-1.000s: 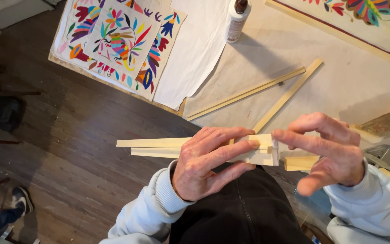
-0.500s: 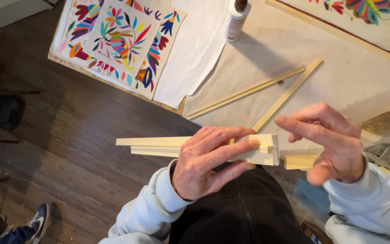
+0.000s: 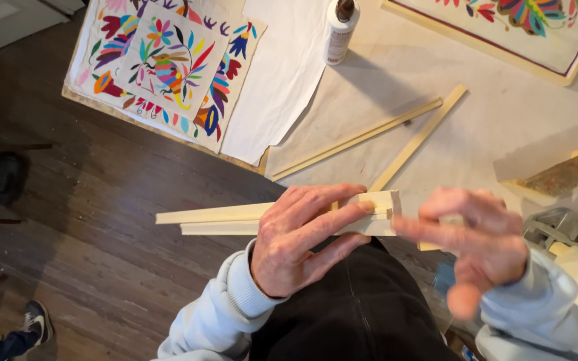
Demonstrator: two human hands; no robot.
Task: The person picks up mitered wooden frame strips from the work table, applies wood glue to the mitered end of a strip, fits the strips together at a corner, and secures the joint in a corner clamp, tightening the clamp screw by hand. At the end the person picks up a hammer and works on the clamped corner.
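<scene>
My left hand point(image 3: 299, 237) grips two pale wooden strips point(image 3: 215, 220) held side by side, level, their cut ends point(image 3: 386, 207) sticking out past my fingers toward the right. My right hand point(image 3: 476, 244) hovers just right of those ends, fingers spread and blurred, holding nothing; whether a fingertip touches the strip ends I cannot tell. Both sleeves are light grey. Below the hands is my black-clad lap point(image 3: 362, 307).
Two more wooden strips point(image 3: 369, 137) lie crossed on the beige work table point(image 3: 436, 60). A white glue bottle point(image 3: 339, 30) stands at the back. Colourful embroidered cloths point(image 3: 168, 60) and a framed one point(image 3: 523, 23) lie around, plus a wooden wedge point(image 3: 556, 175), metal clamp point(image 3: 566, 230), and another person's shoe point(image 3: 35, 319).
My right hand has let go of the strip ends and swung slightly right and down, fingers opening. My left hand keeps its hold on the strips. The shoe at lower left shifted right.
</scene>
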